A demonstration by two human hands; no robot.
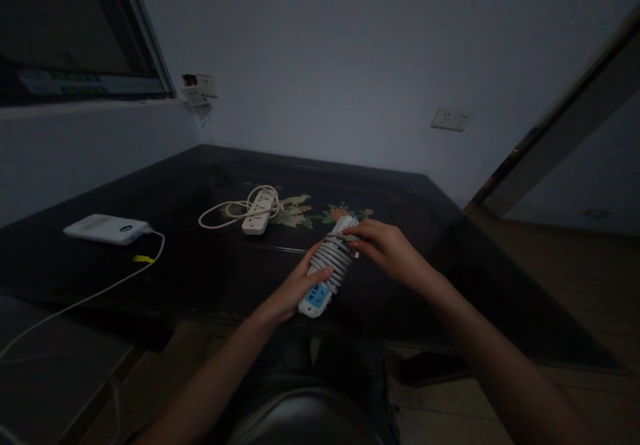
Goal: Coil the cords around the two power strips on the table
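Note:
A white power strip [317,298] with blue socket faces is held tilted above the near part of the table. Its grey cord [334,258] is wound round the middle in several tight turns. My left hand [300,284] grips the strip from the left, thumb across the lower coils. At the upper end, the thumb and fingers of my right hand [383,245] are closed on the cord's end, where a small plug [356,254] shows beside the fingertips. Part of the strip's underside is hidden by my left hand.
Another white power strip [259,213] lies on the dark table [240,278] with its cord looped loosely over it. A white power bank [106,228] with a cable is at the left, near a yellow tag [144,258]. Wall sockets [451,119] are behind.

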